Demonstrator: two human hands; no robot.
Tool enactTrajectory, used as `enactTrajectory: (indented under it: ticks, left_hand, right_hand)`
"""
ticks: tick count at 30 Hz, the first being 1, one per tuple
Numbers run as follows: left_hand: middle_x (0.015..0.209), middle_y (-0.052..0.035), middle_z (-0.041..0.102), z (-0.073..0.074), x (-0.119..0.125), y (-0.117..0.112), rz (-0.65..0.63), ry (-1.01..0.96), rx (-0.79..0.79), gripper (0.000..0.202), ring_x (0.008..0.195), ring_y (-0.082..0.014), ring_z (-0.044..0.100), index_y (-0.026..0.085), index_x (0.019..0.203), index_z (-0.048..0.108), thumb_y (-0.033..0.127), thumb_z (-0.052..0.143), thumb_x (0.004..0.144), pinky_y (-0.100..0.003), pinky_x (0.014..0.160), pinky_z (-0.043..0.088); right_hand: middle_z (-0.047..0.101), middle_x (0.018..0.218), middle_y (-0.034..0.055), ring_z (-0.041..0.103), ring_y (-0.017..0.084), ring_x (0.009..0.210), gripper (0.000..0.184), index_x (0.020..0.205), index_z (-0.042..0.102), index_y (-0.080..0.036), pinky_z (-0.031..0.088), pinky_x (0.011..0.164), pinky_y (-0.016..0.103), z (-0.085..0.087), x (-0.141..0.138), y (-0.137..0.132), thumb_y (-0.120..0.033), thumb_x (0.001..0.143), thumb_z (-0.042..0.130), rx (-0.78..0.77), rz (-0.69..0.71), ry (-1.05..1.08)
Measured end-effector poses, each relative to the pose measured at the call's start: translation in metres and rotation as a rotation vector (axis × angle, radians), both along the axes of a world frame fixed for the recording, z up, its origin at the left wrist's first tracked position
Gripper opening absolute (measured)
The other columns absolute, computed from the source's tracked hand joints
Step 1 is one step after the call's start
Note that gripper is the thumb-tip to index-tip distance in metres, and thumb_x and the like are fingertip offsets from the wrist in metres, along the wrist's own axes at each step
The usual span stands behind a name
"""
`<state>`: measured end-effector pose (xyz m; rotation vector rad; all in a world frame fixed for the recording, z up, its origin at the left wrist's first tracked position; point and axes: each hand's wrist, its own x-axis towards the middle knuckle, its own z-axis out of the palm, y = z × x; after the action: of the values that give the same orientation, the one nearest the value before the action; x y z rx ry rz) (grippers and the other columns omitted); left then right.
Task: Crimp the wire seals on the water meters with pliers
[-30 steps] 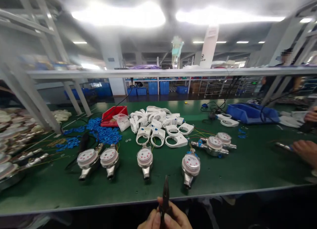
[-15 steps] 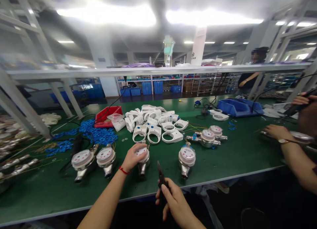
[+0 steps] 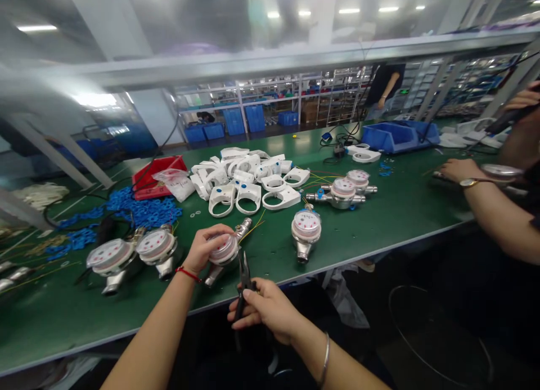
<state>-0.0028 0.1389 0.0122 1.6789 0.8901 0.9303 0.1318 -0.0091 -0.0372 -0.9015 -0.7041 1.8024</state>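
The left hand [image 3: 205,248] was closed over the dial face of a water meter [image 3: 223,250], which was tilted above the green table [image 3: 379,221] near its front edge, its brass end pointing up and to the right. The right hand [image 3: 264,308], just below and in front of the meter, was clamped on the handles of a pair of pliers [image 3: 243,277], whose tips reached to just beside the meter's body. Other meters lay on either side. Behind them lay a pile of white plastic covers [image 3: 244,179]. A red tray [image 3: 154,176] held a clear plastic bag [image 3: 175,183]; the contents of a blue bin [image 3: 396,137] could not be made out.
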Motion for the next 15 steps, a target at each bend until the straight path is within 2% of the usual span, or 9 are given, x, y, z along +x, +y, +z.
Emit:
enactTrajectory:
  ticks: [4,10,12,15]
  left_hand:
    - [0.081,-0.0082,0.066,0.0019,0.0017,-0.0023,0.029,-0.021,-0.036,0.029,0.077,-0.0225,0.057,0.013,0.074,0.071,0.039,0.07,0.062,-0.029,0.07,0.043]
    - [0.083,-0.0077,0.067,-0.0011,0.001,-0.0009,0.023,-0.02,-0.026,0.027,0.08,-0.0226,0.056,0.014,0.075,0.072,0.039,0.07,0.064,-0.029,0.073,0.042]
    - [0.083,-0.0076,0.067,-0.0013,0.0009,-0.0008,0.019,-0.009,-0.013,0.027,0.08,-0.0227,0.056,0.014,0.075,0.072,0.039,0.07,0.065,-0.03,0.073,0.041]
    - [0.081,-0.008,0.067,-0.0002,0.0019,-0.0012,0.018,0.004,0.003,0.027,0.079,-0.0231,0.057,0.013,0.074,0.072,0.039,0.069,0.065,-0.03,0.074,0.042]
  right_hand:
    - [0.063,0.073,0.0045,0.067,0.021,0.072,0.047,0.093,0.042,-0.014,0.055,0.067,0.035,-0.0011,-0.0042,0.0053,-0.048,0.073,0.068,-0.035,0.033,0.05]
    - [0.062,0.073,0.0044,0.066,0.018,0.07,0.038,0.093,0.042,-0.013,0.055,0.064,0.031,0.0029,-0.0018,0.0079,-0.04,0.079,0.063,-0.028,0.03,0.037]
    - [0.06,0.074,0.0033,0.066,0.017,0.07,0.027,0.093,0.043,-0.013,0.055,0.063,0.03,0.0046,0.0002,0.0076,-0.035,0.084,0.057,0.001,0.032,-0.06]
    - [0.057,0.075,0.0029,0.064,0.016,0.068,0.011,0.089,0.045,-0.014,0.055,0.059,0.028,0.0068,0.0031,0.0058,-0.025,0.088,0.048,0.1,0.014,-0.342]
